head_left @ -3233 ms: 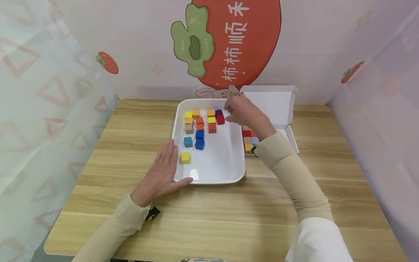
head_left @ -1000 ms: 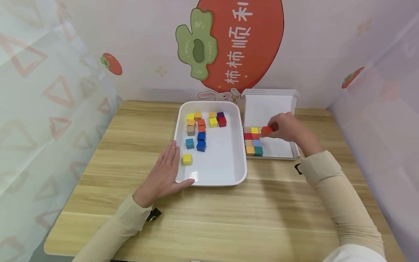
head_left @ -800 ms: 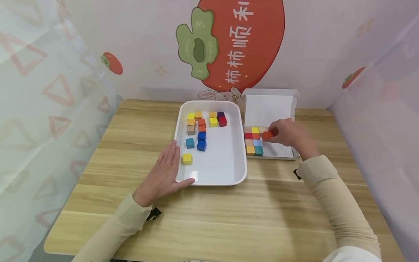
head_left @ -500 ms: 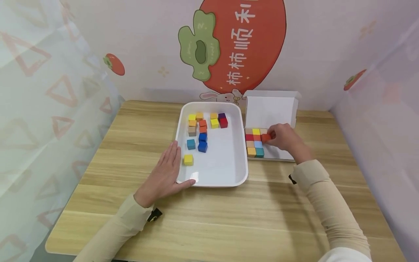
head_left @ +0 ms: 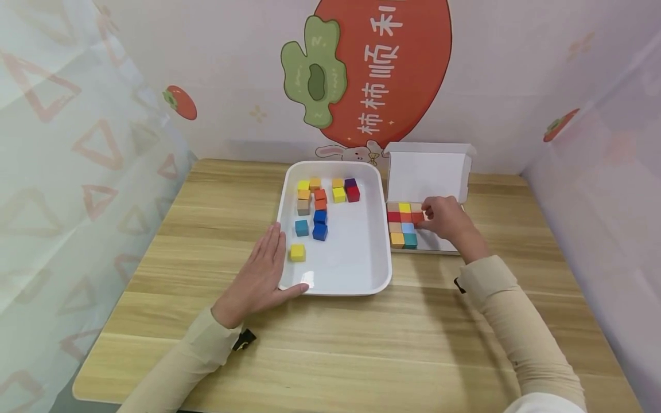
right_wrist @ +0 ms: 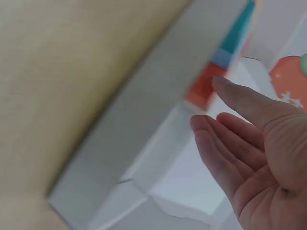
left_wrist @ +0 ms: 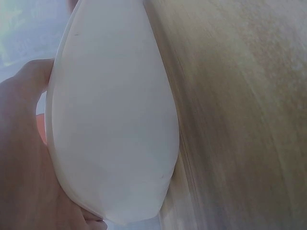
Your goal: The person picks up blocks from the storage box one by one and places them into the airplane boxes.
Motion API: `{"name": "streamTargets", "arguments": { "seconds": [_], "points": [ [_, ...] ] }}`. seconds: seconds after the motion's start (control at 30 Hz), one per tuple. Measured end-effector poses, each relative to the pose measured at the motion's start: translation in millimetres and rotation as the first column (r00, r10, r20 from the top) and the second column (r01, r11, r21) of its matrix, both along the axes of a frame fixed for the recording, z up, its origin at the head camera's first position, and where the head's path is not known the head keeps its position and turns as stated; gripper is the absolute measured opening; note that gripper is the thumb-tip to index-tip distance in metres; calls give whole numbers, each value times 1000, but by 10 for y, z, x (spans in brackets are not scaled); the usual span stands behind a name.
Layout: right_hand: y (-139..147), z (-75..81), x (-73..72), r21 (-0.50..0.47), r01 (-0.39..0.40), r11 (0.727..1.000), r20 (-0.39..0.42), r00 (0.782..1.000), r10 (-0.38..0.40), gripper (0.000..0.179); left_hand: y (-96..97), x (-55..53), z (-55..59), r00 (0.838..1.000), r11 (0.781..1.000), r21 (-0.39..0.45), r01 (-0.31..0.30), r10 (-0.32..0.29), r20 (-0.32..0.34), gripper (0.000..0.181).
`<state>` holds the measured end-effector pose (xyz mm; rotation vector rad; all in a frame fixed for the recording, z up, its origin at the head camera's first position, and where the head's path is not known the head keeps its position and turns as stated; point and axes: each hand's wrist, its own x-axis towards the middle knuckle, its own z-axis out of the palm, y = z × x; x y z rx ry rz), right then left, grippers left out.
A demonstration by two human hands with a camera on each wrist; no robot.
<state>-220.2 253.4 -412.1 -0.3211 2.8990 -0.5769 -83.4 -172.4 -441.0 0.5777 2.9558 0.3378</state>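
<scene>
Currently, right hand: loose, thumb and fingers parted and holding nothing; the thumb tip overlaps the red-orange block in the right wrist view, and I cannot tell whether they touch.
Red-orange block: in the white box, at the right hand's nine o'clock as the head view shows it; an orange block sits beside it at nine, a tan block at twelve.
White box: at the tray's two o'clock, its lid raised at twelve; a light blue block and a green block lie on its nine o'clock side.
Left hand: fingers straight, gripping nothing, resting against the edge of the tray at eight o'clock, thumb over the near rim.
Tray: white, on the wooden table; inside, a single yellow block at eight o'clock, a teal block and two dark blue blocks around nine, a crimson block at one.
Wall: a large red fruit picture at twelve.
</scene>
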Motion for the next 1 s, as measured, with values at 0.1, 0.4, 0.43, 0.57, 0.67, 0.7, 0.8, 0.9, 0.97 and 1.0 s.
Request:
{"name": "streamTargets", "arguments": {
  "seconds": [0.1,0.4,0.43,0.57,0.67,0.7,0.8,0.9,0.97,1.0],
  "points": [
    [-90,174,17,6,-22,1000,-23,1000,22,44,2,1,-6,1000,1000,-5,3,-3,-4,125],
    [-617,619,27,-38,-119,992,-34,992,118,44,6,7,4,1000,1000,-5,7,-7,-16,124],
    [-691,648,27,-41,-127,991,-31,992,126,44,8,10,10,1000,1000,-5,6,-6,-14,124],
    [-982,713,21,-59,-174,983,-41,984,172,43,10,11,11,1000,1000,-6,5,-5,-11,124],
    [-1196,728,13,-82,-215,973,-43,976,212,43,9,10,13,1000,1000,-9,3,-3,-9,124],
    [-1262,724,12,-88,-233,968,-48,972,230,42,10,10,14,1000,1000,-10,2,-3,-6,125],
    [-1446,694,5,-85,-268,960,-32,963,267,41,11,9,16,1000,1000,-14,2,-3,-8,125],
    [-1604,650,-8,-76,-293,953,-2,956,294,40,12,9,13,1000,1000,-13,4,-4,-12,125],
    [-1694,606,-19,-87,-298,951,32,953,302,40,11,10,11,1000,1000,-12,4,-4,-13,124],
    [-1738,581,-29,-100,-297,950,52,951,303,40,10,11,9,1000,1000,-12,4,-4,-13,124]
  ]
}}
